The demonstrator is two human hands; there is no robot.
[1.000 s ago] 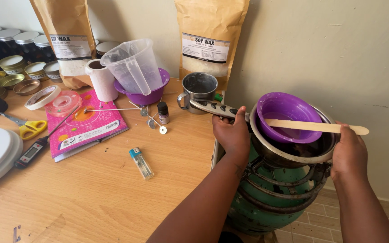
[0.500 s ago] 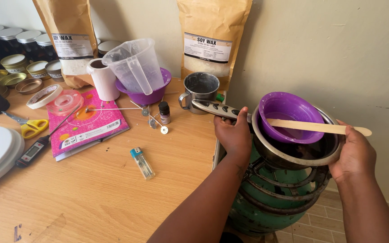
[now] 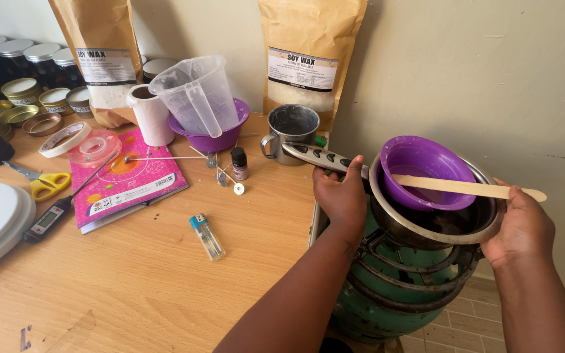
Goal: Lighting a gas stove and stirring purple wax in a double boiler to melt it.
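A steel pan [image 3: 426,225] sits on the ring of a green gas cylinder burner [image 3: 400,294] beside the table. Inside the pan rests a purple bowl [image 3: 426,167] with a flat wooden stick [image 3: 472,188] lying across it. My left hand [image 3: 340,191] grips the pan's grey handle [image 3: 315,155] close to the rim. My right hand [image 3: 523,225] holds the pan's right rim, just under the stick's outer end.
On the wooden table [image 3: 138,287] lie a lighter [image 3: 205,236], a pink notebook [image 3: 122,180], wicks [image 3: 220,173], a small dark bottle [image 3: 237,163], a thermometer [image 3: 50,219], yellow scissors [image 3: 44,185] and tape rolls [image 3: 80,142]. A steel mug [image 3: 289,131], a clear jug in a purple bowl [image 3: 201,104], two brown bags and jars stand behind.
The pan with the bowl and stick has shifted slightly right. My right hand has slid from beside the rim to cup it from below. My left hand keeps its grip on the handle.
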